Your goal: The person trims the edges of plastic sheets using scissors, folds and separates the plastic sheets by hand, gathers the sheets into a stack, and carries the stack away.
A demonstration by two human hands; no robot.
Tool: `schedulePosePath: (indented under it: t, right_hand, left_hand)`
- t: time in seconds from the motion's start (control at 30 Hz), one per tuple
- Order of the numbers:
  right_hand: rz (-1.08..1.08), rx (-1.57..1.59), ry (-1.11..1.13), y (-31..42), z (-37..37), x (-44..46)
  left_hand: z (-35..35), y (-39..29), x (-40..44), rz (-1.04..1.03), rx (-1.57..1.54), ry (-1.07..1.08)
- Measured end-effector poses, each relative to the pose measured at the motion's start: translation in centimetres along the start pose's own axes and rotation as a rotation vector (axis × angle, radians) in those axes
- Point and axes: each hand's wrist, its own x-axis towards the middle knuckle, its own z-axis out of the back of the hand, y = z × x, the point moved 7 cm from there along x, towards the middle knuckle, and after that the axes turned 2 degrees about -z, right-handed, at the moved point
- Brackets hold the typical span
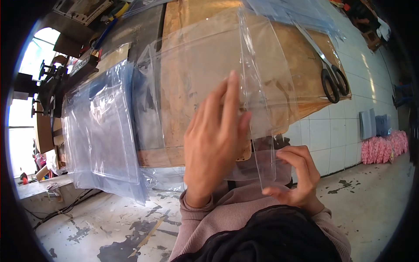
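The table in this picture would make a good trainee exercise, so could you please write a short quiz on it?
1. Multiple choice: what colour are the handles of the scissors?
A) Red
B) Black
C) Yellow

2. True or false: the stack of bluish plastic sheets hangs over the near edge of the wooden table.

3. Fill in the missing word: the hand reaching over the tabletop, above the clear plastic sheet, is the person's ____ hand.

Key: 1. B; 2. true; 3. left
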Motion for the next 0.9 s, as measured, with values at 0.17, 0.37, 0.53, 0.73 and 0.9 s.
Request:
schedulePosePath:
  t: [0.17, 0.37, 0.53, 0.73, 0.9]
  right_hand:
    - [-0.070, -0.024, 0.052, 0.4, -0.5, -0.3]
    - [-0.366, 0.361, 0.096, -2.4, 0.0, -1.0]
    - [-0.688, 0.680, 0.096, -5.5, 0.9, -2.2]
    - [-0.717, 0.675, 0.042, -7.1, 1.4, -2.9]
    - [-0.668, 0.602, -0.086, -8.7, 2.6, -3.0]
  left_hand:
    - [0.4, -0.9, -4.5, 0.023, 0.074, 0.139]
    - [-1.2, -4.2, -6.0, -0.117, -0.083, 0.199]
    - [-3.0, -5.2, -5.3, -0.162, 0.008, 0.297]
    - [-3.8, -5.7, -5.1, -0.186, 0.072, 0.290]
    - [-4.4, -6.3, -4.3, -0.307, -0.075, 0.198]
